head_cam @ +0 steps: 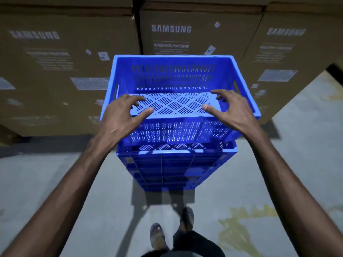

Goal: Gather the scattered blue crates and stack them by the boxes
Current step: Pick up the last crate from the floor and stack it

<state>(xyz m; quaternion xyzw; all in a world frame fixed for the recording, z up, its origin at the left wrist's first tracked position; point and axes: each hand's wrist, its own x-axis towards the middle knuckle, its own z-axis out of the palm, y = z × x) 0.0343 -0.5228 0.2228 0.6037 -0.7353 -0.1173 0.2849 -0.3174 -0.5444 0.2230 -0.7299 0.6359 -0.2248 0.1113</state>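
**Q:** Is anything being gripped by the left hand or the right hand?

**A:** Nope, nothing's being held. Both are being hovered over the top crate's near rim, fingers spread and loosely bent. That crate's being propped up by the crate stack, right by the boxes.

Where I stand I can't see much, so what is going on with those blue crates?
A person stands at a stack of blue crates on the concrete floor, right in front of cardboard Samsung washing-machine boxes. The left hand and right hand hang over the near rim of the top crate, fingers spread and loosely curled, gripping nothing. That top crate sits on the stack but looks slightly askew to the crate below it, not squared up.
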